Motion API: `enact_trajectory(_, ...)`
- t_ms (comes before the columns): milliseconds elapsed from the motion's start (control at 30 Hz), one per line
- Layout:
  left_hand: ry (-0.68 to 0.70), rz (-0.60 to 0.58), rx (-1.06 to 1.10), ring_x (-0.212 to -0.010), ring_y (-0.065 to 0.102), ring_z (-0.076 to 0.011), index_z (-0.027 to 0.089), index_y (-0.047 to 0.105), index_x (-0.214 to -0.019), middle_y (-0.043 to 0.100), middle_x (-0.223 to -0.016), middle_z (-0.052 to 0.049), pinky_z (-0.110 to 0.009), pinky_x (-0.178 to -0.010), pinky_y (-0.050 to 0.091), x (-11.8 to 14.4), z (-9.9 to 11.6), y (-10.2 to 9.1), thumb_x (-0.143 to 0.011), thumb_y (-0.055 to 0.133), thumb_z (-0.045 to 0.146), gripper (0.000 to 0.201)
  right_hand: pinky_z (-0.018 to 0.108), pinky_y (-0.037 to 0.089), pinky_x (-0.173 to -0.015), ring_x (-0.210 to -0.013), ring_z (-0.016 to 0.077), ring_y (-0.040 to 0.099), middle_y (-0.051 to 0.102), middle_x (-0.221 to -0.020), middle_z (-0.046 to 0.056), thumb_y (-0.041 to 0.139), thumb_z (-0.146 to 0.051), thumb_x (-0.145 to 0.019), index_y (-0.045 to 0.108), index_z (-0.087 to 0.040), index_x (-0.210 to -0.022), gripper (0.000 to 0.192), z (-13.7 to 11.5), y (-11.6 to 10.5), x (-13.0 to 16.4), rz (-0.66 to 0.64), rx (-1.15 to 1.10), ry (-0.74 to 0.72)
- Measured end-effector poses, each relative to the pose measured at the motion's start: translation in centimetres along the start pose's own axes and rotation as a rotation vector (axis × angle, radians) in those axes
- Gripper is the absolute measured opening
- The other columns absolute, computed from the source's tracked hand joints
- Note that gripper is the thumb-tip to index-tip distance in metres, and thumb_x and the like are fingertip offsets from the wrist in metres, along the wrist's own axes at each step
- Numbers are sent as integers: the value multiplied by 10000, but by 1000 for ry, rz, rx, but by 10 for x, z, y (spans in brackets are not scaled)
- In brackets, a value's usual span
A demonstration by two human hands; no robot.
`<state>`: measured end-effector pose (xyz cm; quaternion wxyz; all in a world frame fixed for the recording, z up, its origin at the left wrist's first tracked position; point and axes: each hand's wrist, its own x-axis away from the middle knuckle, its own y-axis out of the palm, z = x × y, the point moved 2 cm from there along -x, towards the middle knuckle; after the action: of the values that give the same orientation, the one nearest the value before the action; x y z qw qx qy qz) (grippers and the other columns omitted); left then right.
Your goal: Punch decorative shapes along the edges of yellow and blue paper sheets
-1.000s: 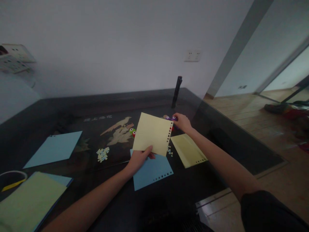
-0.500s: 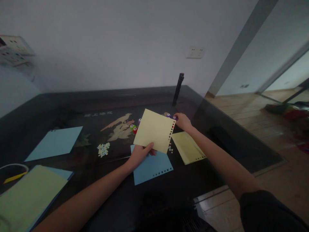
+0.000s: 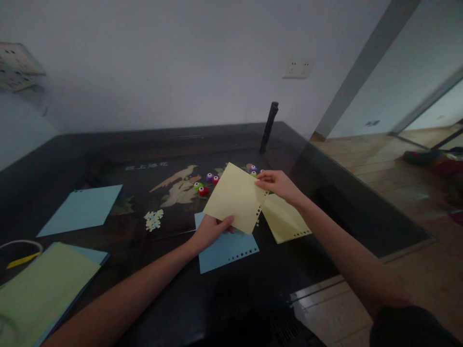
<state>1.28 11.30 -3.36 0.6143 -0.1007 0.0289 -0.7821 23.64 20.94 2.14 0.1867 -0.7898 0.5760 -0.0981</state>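
In my left hand (image 3: 213, 233) is a pale yellow sheet of paper (image 3: 233, 197), pinched at its lower edge with the thumb on top. The sheet is raised over the table and tilted, with a row of small punched shapes along its right edge. My right hand (image 3: 278, 184) is closed at the sheet's upper right corner, thumb and fingers touching the paper. Beneath it lies a blue sheet (image 3: 220, 255) with a row of holes. Beyond the paper sit several small round coloured pieces with eye marks, among them a red one (image 3: 203, 191) and a purple one (image 3: 252, 169).
To the right lies a folded yellow sheet (image 3: 285, 221) with punched holes. Small paper cut-outs (image 3: 154, 220) form a pile on the left. Farther left are a blue sheet (image 3: 81, 209) and stacked papers (image 3: 47, 289). A black post (image 3: 269, 127) stands at the back of the dark table (image 3: 152, 289).
My right hand has come from the purple piece at the back to the yellow sheet's corner and grips it. The sheet has turned slightly, its holed edge swinging lower.
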Motion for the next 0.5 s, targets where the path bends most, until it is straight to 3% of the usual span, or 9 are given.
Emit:
enact_trajectory(133, 32, 44, 12, -662, 692, -204, 143, 641, -896, 749, -890, -101, -332, -638, 567, -2, -3, -3, -774, 646, 361, 250, 318, 474, -648, -656, 164, 632, 700, -742, 41, 733, -346, -678, 659, -169, -811, 234, 14, 1, 13, 33, -126, 83)
enact_trajectory(300, 75, 95, 53, -755, 704, -244, 127, 627, -989, 742, -887, -103, -379, -703, 573, -9, -3, -11, -780, 643, 422, 362, 303, 468, -622, -615, 151, 632, 709, -725, 31, 749, -361, -669, 647, -182, -811, 250, 20, -4, 32, 45, -240, 167)
enact_trajectory(500, 132, 105, 205, -782, 697, -201, 138, 573, -1094, 723, -1015, -105, -318, -669, 567, -14, 22, -18, -783, 649, 312, 364, 276, 449, -536, -554, 138, 612, 703, -672, 28, 783, -355, -632, 625, -188, -827, 301, 13, -9, 50, 38, -309, 271)
